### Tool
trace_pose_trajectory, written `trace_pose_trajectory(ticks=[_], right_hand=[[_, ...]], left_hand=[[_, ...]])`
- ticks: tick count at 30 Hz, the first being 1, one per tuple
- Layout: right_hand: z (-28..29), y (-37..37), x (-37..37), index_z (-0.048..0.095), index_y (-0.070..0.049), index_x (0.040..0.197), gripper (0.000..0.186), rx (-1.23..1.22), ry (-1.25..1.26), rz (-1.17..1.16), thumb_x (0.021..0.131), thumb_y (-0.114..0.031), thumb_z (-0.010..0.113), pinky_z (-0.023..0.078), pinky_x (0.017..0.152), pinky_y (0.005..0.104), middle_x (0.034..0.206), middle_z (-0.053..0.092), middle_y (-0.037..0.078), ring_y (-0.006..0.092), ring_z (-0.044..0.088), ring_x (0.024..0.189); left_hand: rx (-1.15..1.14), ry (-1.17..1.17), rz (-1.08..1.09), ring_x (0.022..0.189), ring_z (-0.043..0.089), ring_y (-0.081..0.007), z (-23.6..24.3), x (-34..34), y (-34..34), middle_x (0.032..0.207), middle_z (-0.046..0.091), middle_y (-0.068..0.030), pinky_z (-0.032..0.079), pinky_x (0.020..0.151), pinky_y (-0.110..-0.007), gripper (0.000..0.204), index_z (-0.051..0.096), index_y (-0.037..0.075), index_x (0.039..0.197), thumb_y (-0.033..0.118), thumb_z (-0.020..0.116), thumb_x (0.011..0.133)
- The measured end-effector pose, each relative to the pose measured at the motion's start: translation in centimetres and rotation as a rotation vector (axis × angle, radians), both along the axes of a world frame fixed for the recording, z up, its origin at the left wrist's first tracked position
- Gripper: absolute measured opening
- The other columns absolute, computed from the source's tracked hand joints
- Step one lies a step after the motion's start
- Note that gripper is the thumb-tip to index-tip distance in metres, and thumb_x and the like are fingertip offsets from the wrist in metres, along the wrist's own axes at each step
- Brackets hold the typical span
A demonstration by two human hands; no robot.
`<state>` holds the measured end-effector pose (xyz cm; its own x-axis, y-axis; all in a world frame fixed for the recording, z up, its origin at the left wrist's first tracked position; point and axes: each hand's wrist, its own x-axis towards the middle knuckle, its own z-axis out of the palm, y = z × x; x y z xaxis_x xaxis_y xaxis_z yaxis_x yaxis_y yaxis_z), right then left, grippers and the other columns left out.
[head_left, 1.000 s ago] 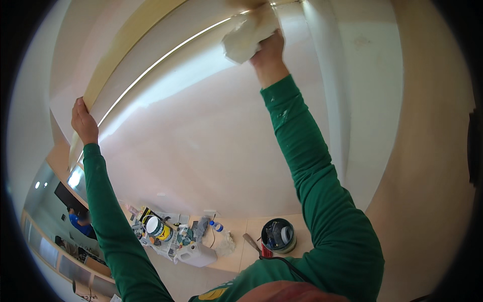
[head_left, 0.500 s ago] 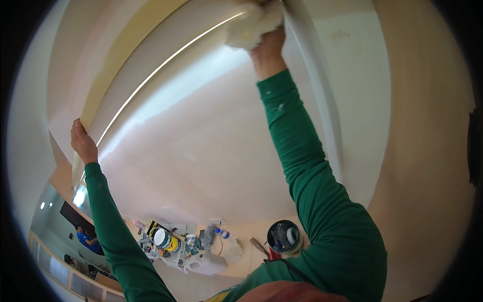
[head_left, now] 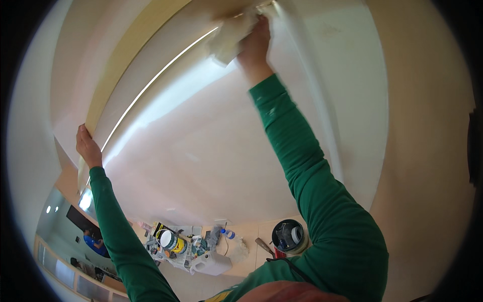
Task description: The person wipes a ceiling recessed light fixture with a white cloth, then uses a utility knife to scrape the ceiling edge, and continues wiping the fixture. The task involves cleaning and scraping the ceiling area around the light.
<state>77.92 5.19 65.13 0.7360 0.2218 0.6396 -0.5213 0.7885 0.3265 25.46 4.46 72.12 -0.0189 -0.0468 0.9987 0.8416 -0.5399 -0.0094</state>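
My right hand (head_left: pixel 255 48), blurred, is closed on a crumpled off-white cloth (head_left: pixel 225 45). It presses the cloth near the upper end of a thin bright line of light (head_left: pixel 156 77) in the pale surface overhead. Over on the left, my left hand (head_left: pixel 89 147) has its fingers together around the edge of a long tan strip (head_left: pixel 116 65), close to the strip's lower end; its thumb is hidden. A broad pale panel (head_left: pixel 211 146) spreads between both green-sleeved arms.
Below lie a white-lidded paint bucket (head_left: pixel 171 241), a white plastic jug (head_left: pixel 211 263), a roll of blue tape (head_left: pixel 229 234) and a dark bucket of tools (head_left: pixel 289 236). A wood-handled tool (head_left: pixel 264 246) lies beside it. A person in blue (head_left: pixel 93 241) is far off, lower left.
The cloth in my right hand has slid left and slightly down along the bright line. My left hand keeps its place on the tan strip; the whole view has shifted a little.
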Motion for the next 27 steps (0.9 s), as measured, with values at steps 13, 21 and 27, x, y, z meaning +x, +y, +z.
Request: trace_pose_trajectory(ticks=[13,21,27], right_hand=[[-0.5,-0.2,-0.1,0.056,-0.007,0.136,0.033,0.108,-0.023,0.236,0.111,-0.025,0.045,0.059,0.092,0.0363,0.123,0.065,0.007,0.0201,0.066,0.109],[-1.1,-1.8,0.3,0.060,-0.009,0.126,0.034,0.110,-0.088,0.351,0.112,-0.034,0.042,0.061,0.081,0.0386,0.111,0.067,0.007,0.0235,0.069,0.096],[-2.2,-0.1,4.4,0.059,-0.006,0.129,0.036,0.295,-0.382,0.267,0.111,-0.031,0.041,0.060,0.086,0.0376,0.115,0.067,0.008,0.0236,0.068,0.104]], left_hand=[[0.021,0.012,-0.006,0.087,0.063,-0.0293,-0.7,0.7,0.1,0.097,0.069,-0.0158,0.048,0.080,-0.039,0.047,0.070,-0.001,0.107,0.034,0.039,0.112],[0.062,0.047,-0.009,0.085,0.062,-0.0284,-0.7,1.5,-0.2,0.093,0.069,-0.0143,0.048,0.079,-0.040,0.047,0.069,-0.002,0.107,0.034,0.039,0.112],[0.051,0.040,0.030,0.086,0.062,-0.0311,-0.5,0.5,0.0,0.093,0.068,-0.0159,0.047,0.079,-0.041,0.047,0.069,-0.001,0.107,0.034,0.037,0.112]])
